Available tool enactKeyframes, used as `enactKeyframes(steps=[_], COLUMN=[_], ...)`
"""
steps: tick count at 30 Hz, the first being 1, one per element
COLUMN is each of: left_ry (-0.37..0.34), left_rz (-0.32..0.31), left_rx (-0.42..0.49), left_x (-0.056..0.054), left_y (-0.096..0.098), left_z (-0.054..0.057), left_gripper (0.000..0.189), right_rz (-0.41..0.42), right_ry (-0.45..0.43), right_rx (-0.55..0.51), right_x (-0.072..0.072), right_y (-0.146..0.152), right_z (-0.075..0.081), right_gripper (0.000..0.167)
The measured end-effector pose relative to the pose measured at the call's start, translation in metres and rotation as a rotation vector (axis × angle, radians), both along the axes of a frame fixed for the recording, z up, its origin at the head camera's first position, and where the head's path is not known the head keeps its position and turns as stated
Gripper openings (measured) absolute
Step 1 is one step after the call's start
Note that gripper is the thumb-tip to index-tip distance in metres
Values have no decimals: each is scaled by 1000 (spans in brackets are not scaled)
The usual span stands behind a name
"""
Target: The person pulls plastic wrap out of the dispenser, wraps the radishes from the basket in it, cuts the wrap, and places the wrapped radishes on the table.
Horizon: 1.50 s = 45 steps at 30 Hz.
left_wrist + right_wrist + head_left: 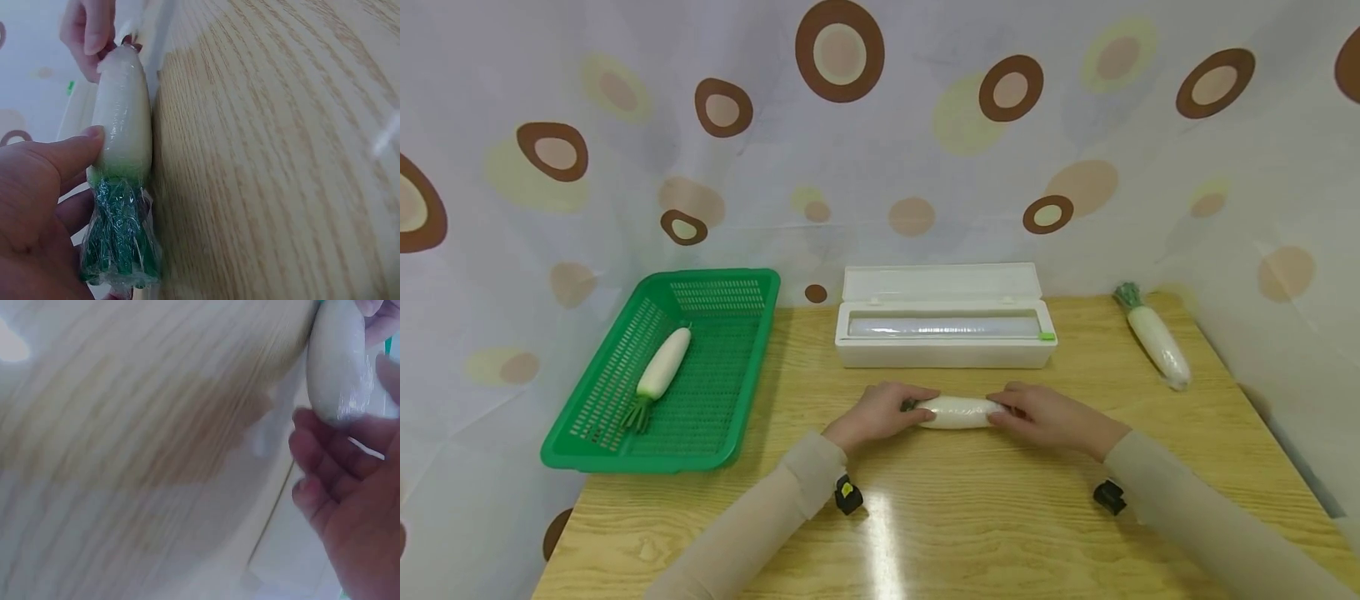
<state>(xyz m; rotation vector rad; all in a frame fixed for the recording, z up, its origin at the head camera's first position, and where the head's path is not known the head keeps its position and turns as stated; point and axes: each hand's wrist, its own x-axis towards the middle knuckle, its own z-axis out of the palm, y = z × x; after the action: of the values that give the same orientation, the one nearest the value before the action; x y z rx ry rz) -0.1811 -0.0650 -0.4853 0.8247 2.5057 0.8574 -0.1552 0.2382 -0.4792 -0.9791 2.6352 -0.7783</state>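
Daikon radish (pixel 958 412) in clear film (pixel 119 134) lies crosswise between the two hands, low at the middle of the bench (pixel 985 517); whether it touches the wood cannot be told. The left hand (pixel 883 412) grips it near the leafy end, thumb along the white root and fingers round the far side, while the green leaves (pixel 119 231) show bundled under the creased film. The right hand (pixel 1048 417) holds the opposite, tapered end between thumb and curled fingers. Pale sleeves (pixel 745 525) cover both forearms, and a small black device (pixel 847 494) sits at each wrist. Just beyond the radish stands a white film dispenser (pixel 943 357), its lid (pixel 943 285) raised at the back, with a roll of film (pixel 943 326) inside and a bright green slider (pixel 1047 337) at the right end of its front edge. To the left, a green plastic basket (pixel 700 462) holds a second daikon (pixel 666 364), leaves toward the near side. Well off to the right, a third daikon (pixel 1159 343) in shiny film lies slantwise, leaves toward the back. Behind everything hangs a pale sheet (pixel 880 150) patterned with brown, beige and yellowish rounded spots.
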Motion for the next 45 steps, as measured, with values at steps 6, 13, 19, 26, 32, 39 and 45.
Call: enactKeyframes(steps=[6,13,19,26,32,39,45], left_ry=[53,81,102,133,125,92,71], left_rz=[13,43,29,4,-8,-7,-15], left_rx=[-43,-42,-45,-65,-35,58,119], left_x=[5,8,10,14,16,18,19], left_y=[2,1,-1,-2,-7,-16,-19], left_z=[-1,-4,-11,-12,-13,-12,-9], left_gripper=[45,47,58,54,53,41,33], right_rz=[-49,-58,-58,-2,59,100,109], right_ry=[-32,-79,-136,-109,-98,-146,-216], right_rx=[1,-4,-19,-27,18,34,17], right_x=[-3,-4,-4,-6,-10,-7,-8], right_y=[-5,-6,-12,-30,-41,-48,-51], right_z=[-9,-12,-7,-2,-2,3,6], right_gripper=[24,27,40,43,40,42,32])
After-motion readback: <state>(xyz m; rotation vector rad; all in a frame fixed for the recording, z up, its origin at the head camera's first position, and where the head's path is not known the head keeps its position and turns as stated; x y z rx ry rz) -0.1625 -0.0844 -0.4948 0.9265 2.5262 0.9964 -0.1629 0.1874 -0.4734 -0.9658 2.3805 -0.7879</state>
